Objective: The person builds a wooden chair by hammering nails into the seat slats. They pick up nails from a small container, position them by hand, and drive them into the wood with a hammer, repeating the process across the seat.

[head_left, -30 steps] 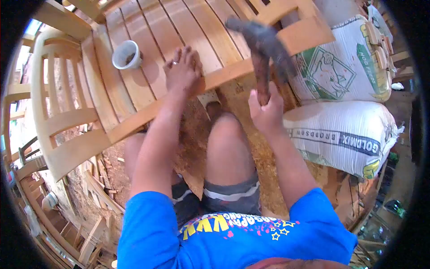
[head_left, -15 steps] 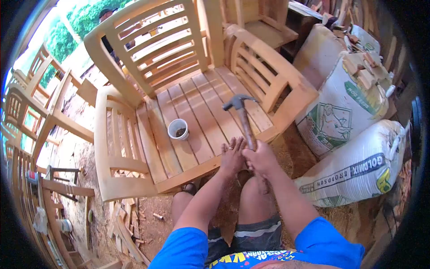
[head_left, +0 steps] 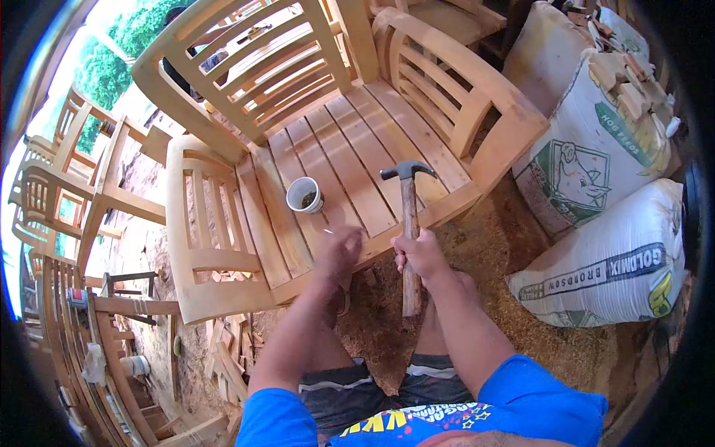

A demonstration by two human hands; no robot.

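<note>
My right hand (head_left: 423, 255) is wrapped round the wooden handle of a claw hammer (head_left: 410, 216), held upright with its dark metal head over the front of the slatted seat. My left hand (head_left: 339, 252) is off the hammer, above the front edge of the seat and just below a white cup (head_left: 300, 191). Motion smears its fingers, and a small pale spot shows beside them that I cannot make out. Some dark small contents lie in the cup, which stands on the seat of a wooden armchair (head_left: 346, 153).
Two filled sacks stand on the right: a hog feed sack (head_left: 573, 160) topped with wood scraps and a Goldmix sack (head_left: 603, 261). Unfinished chair frames (head_left: 97, 190) stand at left. Offcuts (head_left: 227, 350) lie on the ground. Behind the chair back, another person (head_left: 212, 63) is partly visible.
My left hand has left the hammer handle and moved left towards the cup. The hammer has turned more upright in my right hand. The view has shifted slightly.
</note>
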